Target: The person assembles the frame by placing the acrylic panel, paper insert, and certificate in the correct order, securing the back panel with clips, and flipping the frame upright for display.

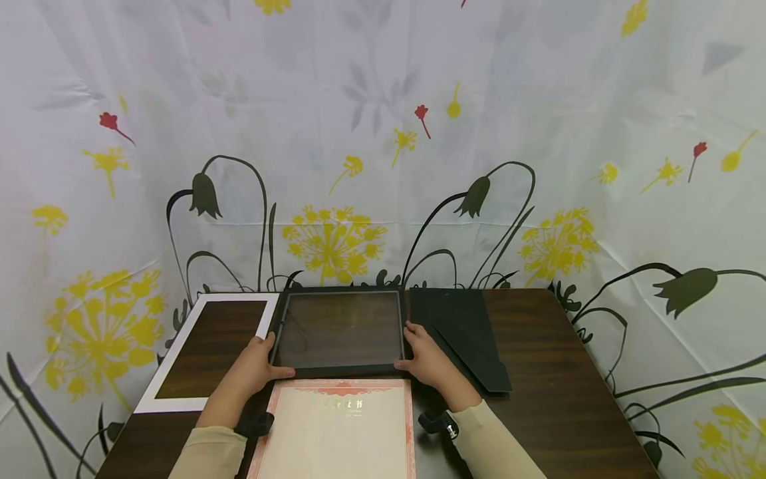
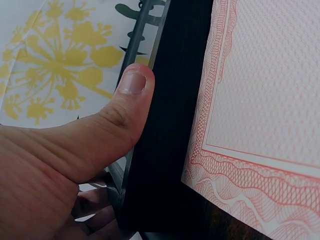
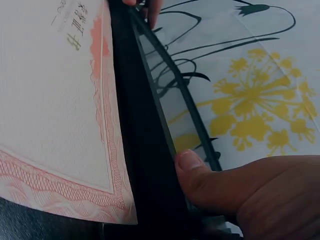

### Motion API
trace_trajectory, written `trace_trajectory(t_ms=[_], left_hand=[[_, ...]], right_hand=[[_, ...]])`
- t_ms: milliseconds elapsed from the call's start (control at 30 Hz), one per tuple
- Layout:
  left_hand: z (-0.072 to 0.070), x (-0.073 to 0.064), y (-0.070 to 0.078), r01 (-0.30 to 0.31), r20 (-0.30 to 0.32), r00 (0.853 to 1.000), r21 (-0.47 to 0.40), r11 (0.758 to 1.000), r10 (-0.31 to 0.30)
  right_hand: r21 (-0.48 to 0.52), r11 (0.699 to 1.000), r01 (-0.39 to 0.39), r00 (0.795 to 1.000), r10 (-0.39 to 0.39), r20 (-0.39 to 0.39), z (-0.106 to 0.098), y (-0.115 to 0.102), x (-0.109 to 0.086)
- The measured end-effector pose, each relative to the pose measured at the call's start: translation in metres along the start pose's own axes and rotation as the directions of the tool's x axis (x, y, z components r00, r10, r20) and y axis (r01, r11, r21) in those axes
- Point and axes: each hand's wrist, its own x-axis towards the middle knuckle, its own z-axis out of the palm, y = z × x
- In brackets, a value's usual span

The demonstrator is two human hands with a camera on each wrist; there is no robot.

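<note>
Both hands grip a black picture frame (image 1: 344, 370) with a clear pane, one at each side, above the far part of the table. My left hand (image 1: 256, 366) has its thumb along the near side of the frame, and the thumb (image 2: 135, 85) shows large in the left wrist view. At the opposite end, my right hand (image 1: 427, 356) holds the frame with the thumb on the near side and the fingers round the edge. Just nearer lies a certificate (image 1: 341, 439) with a pink patterned border and gold lettering, its top edge close to the frame.
On the left lies a white mat (image 1: 173, 406) with a rectangular window. A black backing board (image 1: 449, 306) with a stand flap lies right of the frame on the dark wooden table (image 1: 556, 372). Behind hangs a flower-printed curtain (image 1: 383, 133).
</note>
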Motion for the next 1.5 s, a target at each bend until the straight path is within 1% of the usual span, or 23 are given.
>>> trace_trajectory(t_ms=[100, 167, 233, 300, 367, 400, 467, 567, 633, 700, 900, 967, 1200, 1367, 1500], left_hand=[[-0.001, 0.000, 0.001, -0.003, 0.001, 1.000, 0.003, 1.000, 0.003], [-0.001, -0.001, 0.001, -0.004, 0.003, 1.000, 0.001, 1.000, 0.004], [-0.002, -0.001, 0.001, -0.003, 0.004, 1.000, -0.001, 1.000, 0.003], [-0.001, 0.000, 0.001, 0.001, 0.004, 1.000, -0.007, 1.000, -0.001], [-0.001, 0.000, 0.001, 0.001, 0.002, 1.000, -0.006, 1.000, -0.001], [0.000, 0.000, 0.000, 0.004, 0.004, 1.000, -0.009, 1.000, -0.004], [0.000, 0.000, 0.000, 0.003, 0.006, 1.000, -0.011, 1.000, -0.003], [0.000, 0.000, 0.001, 0.001, 0.008, 1.000, -0.012, 1.000, -0.001], [0.000, 0.000, 0.001, 0.002, 0.006, 1.000, -0.018, 1.000, -0.002], [0.001, -0.001, 0.000, 0.006, 0.005, 1.000, -0.023, 1.000, -0.006], [0.002, -0.004, 0.001, 0.012, 0.010, 1.000, -0.028, 1.000, -0.011], [0.000, -0.004, 0.001, 0.009, 0.007, 1.000, -0.028, 1.000, -0.009], [-0.001, -0.004, 0.003, 0.007, 0.015, 1.000, -0.006, 1.000, -0.007], [-0.001, -0.003, 0.001, 0.000, 0.027, 1.000, -0.006, 1.000, 0.000], [0.000, -0.002, -0.001, 0.009, 0.026, 1.000, -0.023, 1.000, -0.009]], right_hand=[[-0.055, 0.998, 0.007, 0.999, -0.004, 0.050, -0.005, 0.001, -0.001], [-0.115, 0.993, 0.013, 0.998, -0.006, 0.064, -0.006, 0.000, -0.002], [-0.195, 0.981, 0.022, 0.997, -0.008, 0.071, -0.006, 0.000, -0.002], [-0.284, 0.958, 0.034, 0.998, -0.016, 0.068, -0.002, 0.000, -0.003], [-0.345, 0.937, 0.046, 0.998, -0.031, 0.048, 0.004, 0.002, -0.005], [-0.373, 0.927, 0.044, 0.999, -0.032, 0.039, 0.007, 0.003, -0.006], [-0.400, 0.916, 0.034, 0.999, -0.033, 0.010, 0.014, 0.006, -0.008], [-0.415, 0.910, 0.016, 0.999, -0.031, -0.030, 0.021, 0.009, -0.011], [-0.412, 0.911, 0.013, 0.998, -0.037, -0.051, 0.024, 0.010, -0.012], [-0.411, 0.912, 0.017, 0.998, -0.043, -0.055, 0.025, 0.011, -0.013], [-0.399, 0.917, 0.019, 0.999, -0.029, -0.019, 0.025, 0.011, -0.014], [-0.401, 0.916, 0.019, 0.999, -0.030, -0.020, 0.025, 0.011, -0.014], [-0.427, 0.904, 0.027, 0.999, -0.035, -0.013, 0.024, 0.012, -0.012], [-0.442, 0.895, 0.056, 0.998, -0.059, 0.005, 0.023, 0.012, -0.012], [-0.442, 0.893, 0.088, 0.996, -0.094, 0.007, 0.023, 0.013, -0.010]])
